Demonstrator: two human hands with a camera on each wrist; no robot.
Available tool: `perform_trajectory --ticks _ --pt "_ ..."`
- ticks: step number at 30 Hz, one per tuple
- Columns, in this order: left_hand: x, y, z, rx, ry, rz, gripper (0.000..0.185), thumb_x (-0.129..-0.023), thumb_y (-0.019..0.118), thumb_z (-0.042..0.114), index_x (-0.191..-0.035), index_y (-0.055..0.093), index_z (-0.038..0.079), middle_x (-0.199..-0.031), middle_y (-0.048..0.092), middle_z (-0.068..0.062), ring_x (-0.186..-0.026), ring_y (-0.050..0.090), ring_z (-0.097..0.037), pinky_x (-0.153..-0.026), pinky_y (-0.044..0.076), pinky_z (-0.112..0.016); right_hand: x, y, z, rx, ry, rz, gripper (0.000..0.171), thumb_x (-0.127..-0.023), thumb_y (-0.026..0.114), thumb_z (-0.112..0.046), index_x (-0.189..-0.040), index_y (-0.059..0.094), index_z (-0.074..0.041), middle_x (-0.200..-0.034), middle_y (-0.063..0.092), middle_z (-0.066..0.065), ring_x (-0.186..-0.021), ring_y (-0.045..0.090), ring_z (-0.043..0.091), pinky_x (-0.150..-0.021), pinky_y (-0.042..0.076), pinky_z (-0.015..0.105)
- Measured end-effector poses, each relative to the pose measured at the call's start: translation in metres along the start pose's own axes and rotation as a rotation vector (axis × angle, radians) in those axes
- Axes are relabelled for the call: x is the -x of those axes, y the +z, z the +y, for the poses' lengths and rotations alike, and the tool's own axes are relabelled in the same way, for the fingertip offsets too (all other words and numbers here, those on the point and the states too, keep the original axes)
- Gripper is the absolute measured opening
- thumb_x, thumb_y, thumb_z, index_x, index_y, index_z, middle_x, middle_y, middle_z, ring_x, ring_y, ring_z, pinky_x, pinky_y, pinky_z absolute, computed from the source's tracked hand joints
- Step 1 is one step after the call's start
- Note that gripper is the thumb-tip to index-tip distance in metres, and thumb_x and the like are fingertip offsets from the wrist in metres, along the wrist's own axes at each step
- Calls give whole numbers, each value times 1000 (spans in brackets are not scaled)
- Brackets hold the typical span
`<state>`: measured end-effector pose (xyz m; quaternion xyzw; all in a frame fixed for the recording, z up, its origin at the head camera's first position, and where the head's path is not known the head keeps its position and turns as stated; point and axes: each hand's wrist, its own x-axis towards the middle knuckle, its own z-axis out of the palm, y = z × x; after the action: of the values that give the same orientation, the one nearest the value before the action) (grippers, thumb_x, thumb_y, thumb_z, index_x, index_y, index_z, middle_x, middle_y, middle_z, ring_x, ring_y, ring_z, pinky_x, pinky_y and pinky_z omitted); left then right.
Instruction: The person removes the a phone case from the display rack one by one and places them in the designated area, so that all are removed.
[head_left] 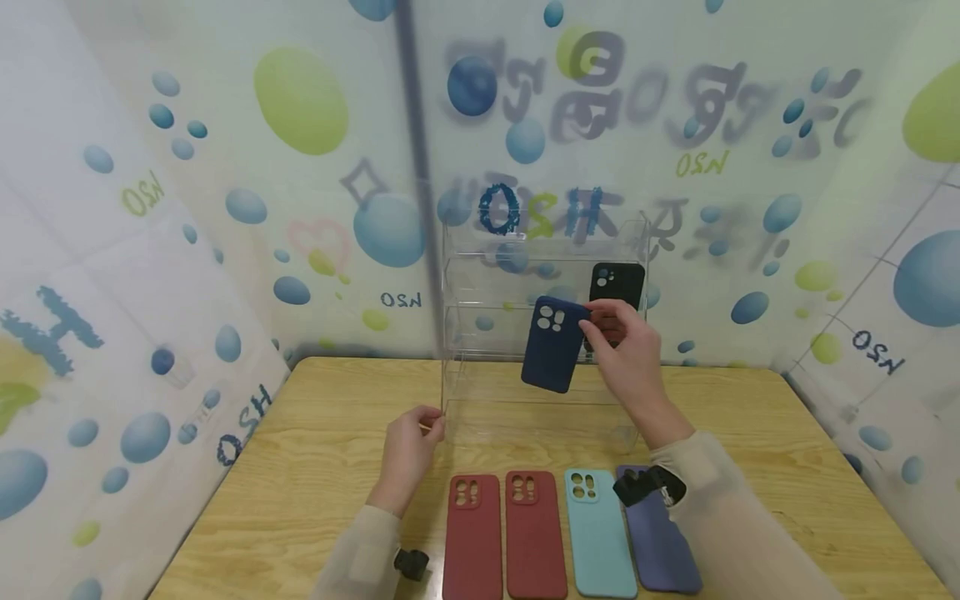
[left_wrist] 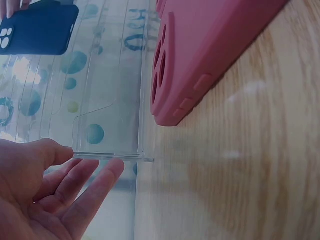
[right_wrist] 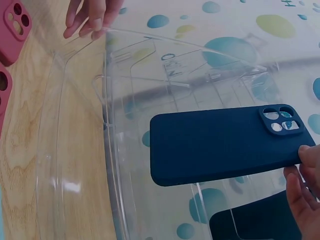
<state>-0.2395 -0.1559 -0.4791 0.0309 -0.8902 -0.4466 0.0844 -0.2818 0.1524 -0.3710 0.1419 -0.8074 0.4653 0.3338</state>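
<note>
My right hand [head_left: 628,352] pinches a dark blue phone case [head_left: 553,346] by its upper right edge, thumb in front. The case hangs slightly tilted before a clear tiered display rack [head_left: 480,402], its camera cutouts at the top. At the rack's left side, my left hand [head_left: 408,447] grips the edge of the side panel between thumb and fingers, as the left wrist view shows with the thumb [left_wrist: 52,152] on one face. A black phone case [head_left: 617,282] stands in the rack at the right, partly hidden behind my right hand.
On the wooden table [head_left: 337,467] in front of the rack lie two red phone cases [head_left: 472,542], a light blue phone case [head_left: 602,537] and a purple phone case [head_left: 663,550], partly covered by my right sleeve. Patterned walls [head_left: 300,192] close in the table's back and sides.
</note>
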Motion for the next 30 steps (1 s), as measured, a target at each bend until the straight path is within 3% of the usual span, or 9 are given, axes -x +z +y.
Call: perform_trajectory --ticks 13,24,30 --pt "1 0 0 -2 5 -3 18 -101 66 16 -110 74 2 -89 73 -6 -73 67 -13 -56 51 -26 15 -24 4 15 102 -73 22 -98 72 -13 -119 71 -9 -100 70 10 -85 67 8 -75 50 8" --pt "1 -1 1 11 -9 -15 18 -102 66 16 -111 74 3 -90 73 -6 -76 69 -17 -55 50 -27 28 -45 17 109 186 -136 23 -100 70 -19 -121 69 -12 -106 70 8 -94 71 18 -78 48 7" --pt "1 -1 1 11 -4 -10 18 -101 66 16 -110 74 3 -90 73 -6 -76 69 -17 -56 51 -27 36 -59 24 108 179 -143 23 -98 72 -16 -120 70 -9 -104 71 11 -89 68 1 -75 50 7"
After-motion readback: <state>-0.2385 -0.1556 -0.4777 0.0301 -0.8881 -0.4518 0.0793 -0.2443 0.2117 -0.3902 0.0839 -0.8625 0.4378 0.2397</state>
